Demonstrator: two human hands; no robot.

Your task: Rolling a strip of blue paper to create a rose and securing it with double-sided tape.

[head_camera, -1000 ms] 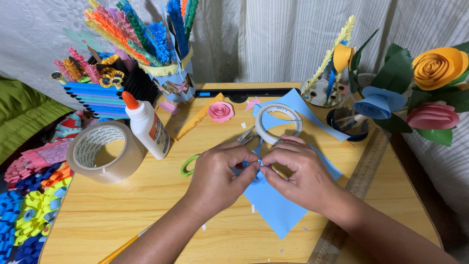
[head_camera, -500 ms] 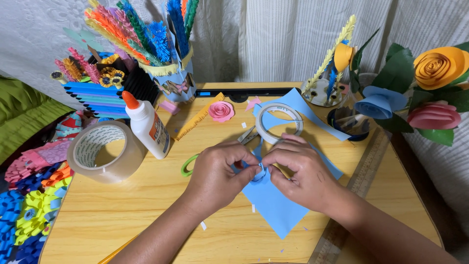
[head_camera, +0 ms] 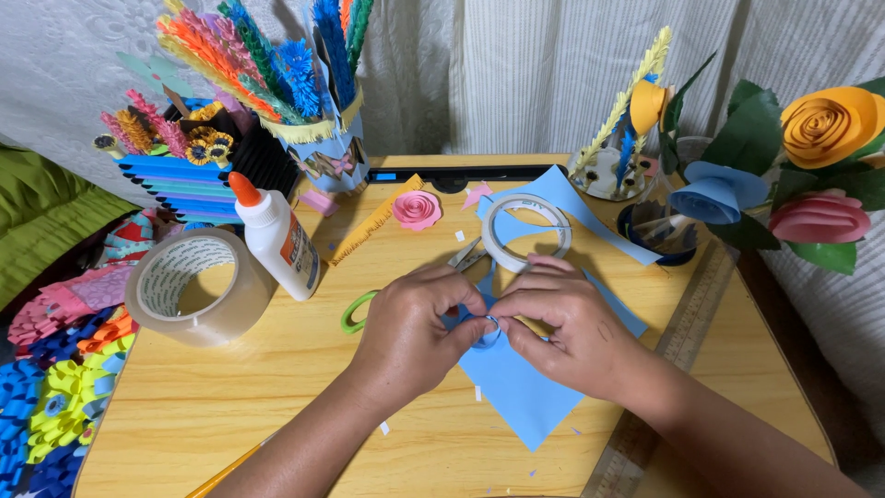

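While pinched: blue paper coil (head_camera: 487, 329) between both grips

One labelled package in view: glue bottle (head_camera: 277, 242), white body with an orange cone cap, standing tilted on the worktop (head_camera: 277, 406) at left-centre. Its label wraps the lower body and shows orange and blue bands. It sits just right of the clear tape roll (head_camera: 195, 286), touching or nearly touching it, and well left of the hands. The tape roll's inner core carries small grey print. The white tape ring (head_camera: 526, 232), further back at centre-right, has faint print on its core rim. No signs or screens in view.
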